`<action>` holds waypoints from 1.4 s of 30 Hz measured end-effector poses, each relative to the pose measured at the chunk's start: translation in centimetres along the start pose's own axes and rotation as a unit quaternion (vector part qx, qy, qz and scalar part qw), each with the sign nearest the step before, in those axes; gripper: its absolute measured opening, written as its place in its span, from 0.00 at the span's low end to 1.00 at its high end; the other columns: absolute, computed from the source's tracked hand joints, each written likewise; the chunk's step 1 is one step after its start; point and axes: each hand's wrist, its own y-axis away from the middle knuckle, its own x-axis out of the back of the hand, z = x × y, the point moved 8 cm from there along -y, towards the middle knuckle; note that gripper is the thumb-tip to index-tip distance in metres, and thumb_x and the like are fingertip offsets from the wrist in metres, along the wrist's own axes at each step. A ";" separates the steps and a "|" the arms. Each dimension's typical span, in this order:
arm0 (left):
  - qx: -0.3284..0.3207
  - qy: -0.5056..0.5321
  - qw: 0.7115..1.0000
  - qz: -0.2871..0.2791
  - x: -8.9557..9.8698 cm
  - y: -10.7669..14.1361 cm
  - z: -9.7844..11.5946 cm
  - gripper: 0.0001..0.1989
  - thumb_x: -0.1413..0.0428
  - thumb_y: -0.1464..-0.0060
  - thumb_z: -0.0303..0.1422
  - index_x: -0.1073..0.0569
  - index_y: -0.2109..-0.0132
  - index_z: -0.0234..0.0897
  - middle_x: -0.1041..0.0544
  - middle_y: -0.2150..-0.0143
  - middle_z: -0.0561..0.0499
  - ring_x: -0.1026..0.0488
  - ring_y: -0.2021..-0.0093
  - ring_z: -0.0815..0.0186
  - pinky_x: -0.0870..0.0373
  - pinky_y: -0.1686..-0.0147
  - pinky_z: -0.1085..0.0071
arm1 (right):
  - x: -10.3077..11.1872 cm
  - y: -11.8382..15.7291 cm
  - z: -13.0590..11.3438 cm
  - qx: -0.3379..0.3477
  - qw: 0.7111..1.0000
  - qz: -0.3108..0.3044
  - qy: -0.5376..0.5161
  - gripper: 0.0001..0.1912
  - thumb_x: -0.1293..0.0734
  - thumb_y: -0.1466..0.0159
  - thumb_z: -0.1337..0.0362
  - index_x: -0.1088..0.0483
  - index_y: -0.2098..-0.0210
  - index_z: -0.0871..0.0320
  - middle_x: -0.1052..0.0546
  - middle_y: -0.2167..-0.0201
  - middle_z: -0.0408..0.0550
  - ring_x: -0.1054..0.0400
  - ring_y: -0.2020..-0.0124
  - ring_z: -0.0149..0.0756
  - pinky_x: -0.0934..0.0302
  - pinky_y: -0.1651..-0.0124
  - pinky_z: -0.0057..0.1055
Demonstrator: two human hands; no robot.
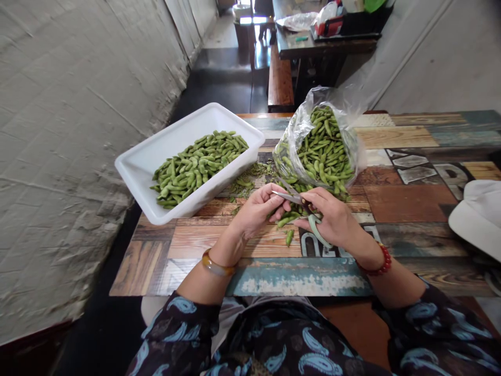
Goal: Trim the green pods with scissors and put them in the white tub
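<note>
Scissors [300, 200] with pale green handles are located to the right of the white tub [178, 140], blades parted and directed toward the left hand [259, 206]. The right hand [332, 213] grips the handles. The left hand is drawn narrow, fingers curled and fingertips next to the blades; whether a pod is held in it cannot be told. Loose green pods [287, 220] lie beneath and between the hands, right of the tub. A single pod [289, 238] lies apart on the near side of that group.

Progress, as judged from the distribution: partway. A sizeable quantity sits in the tub and a comparable quantity in the bag; the loose group lies between the hands. Cut condition of individual pods cannot be verified at this size.

Containers:
- Tub: pods [200, 166] heaped along its near and right portion; bare floor at its far left.
- Clear plastic bag [290, 137]: right of the tub, mouth facing the person, filled with pods [326, 146].

Green scraps [253, 175] are scattered just beside the tub's right wall. All rest on the patterned table [407, 201]. A white cap [475, 216] lies well to the tub's right.
</note>
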 end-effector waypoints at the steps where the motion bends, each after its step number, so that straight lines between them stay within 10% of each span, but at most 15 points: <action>1: -0.001 0.000 1.000 -0.007 -0.1 0.0 -0.1 0.18 0.34 0.47 0.42 0.29 0.61 0.33 0.23 0.72 0.50 0.36 0.81 0.76 0.47 0.83 0.80 | 0.0 0.0 0.0 0.004 1.000 -0.001 -0.002 0.23 0.27 0.38 0.59 0.33 0.46 0.57 0.27 0.56 0.53 0.29 0.60 0.43 0.31 0.58 0.39; 18: 0.036 -0.001 0.999 0.024 0.5 0.2 0.0 0.13 0.36 0.49 0.37 0.31 0.64 0.34 0.28 0.74 0.54 0.40 0.81 0.77 0.51 0.82 0.79 | -0.3 0.2 -0.2 0.013 0.999 -0.028 0.014 0.18 0.31 0.34 0.59 0.32 0.45 0.54 0.24 0.57 0.52 0.26 0.59 0.44 0.30 0.56 0.38; 24: 0.000 0.059 0.990 0.125 3.7 0.0 2.0 0.13 0.38 0.49 0.37 0.33 0.71 0.34 0.34 0.73 0.55 0.41 0.78 0.76 0.52 0.83 0.81 | 1.9 0.1 1.3 -0.018 0.995 0.085 0.048 0.18 0.30 0.35 0.58 0.30 0.47 0.57 0.22 0.59 0.54 0.25 0.57 0.46 0.30 0.53 0.42; 30: -0.016 -0.121 0.982 0.146 4.1 -0.2 1.5 0.09 0.38 0.48 0.36 0.24 0.63 0.35 0.30 0.72 0.54 0.39 0.77 0.74 0.46 0.80 0.78 | 2.4 0.1 1.7 -0.031 0.993 0.109 0.044 0.18 0.30 0.35 0.57 0.30 0.48 0.56 0.21 0.59 0.53 0.25 0.57 0.46 0.29 0.53 0.43; 36: -0.144 -0.449 0.868 0.154 3.0 -0.8 2.0 0.05 0.38 0.47 0.31 0.18 0.64 0.37 0.25 0.70 0.49 0.31 0.67 0.65 0.37 0.64 0.71 | 0.8 0.1 1.1 -0.010 0.997 0.070 0.025 0.18 0.30 0.35 0.58 0.31 0.47 0.55 0.22 0.59 0.51 0.25 0.61 0.43 0.28 0.57 0.39; 42: -0.116 -0.574 0.797 0.150 2.0 -2.3 0.8 0.07 0.37 0.48 0.33 0.18 0.60 0.39 0.25 0.66 0.47 0.31 0.66 0.62 0.39 0.64 0.70 | 0.5 0.2 1.3 -0.005 0.998 0.068 0.016 0.18 0.30 0.35 0.59 0.31 0.47 0.55 0.23 0.59 0.52 0.26 0.60 0.43 0.28 0.56 0.40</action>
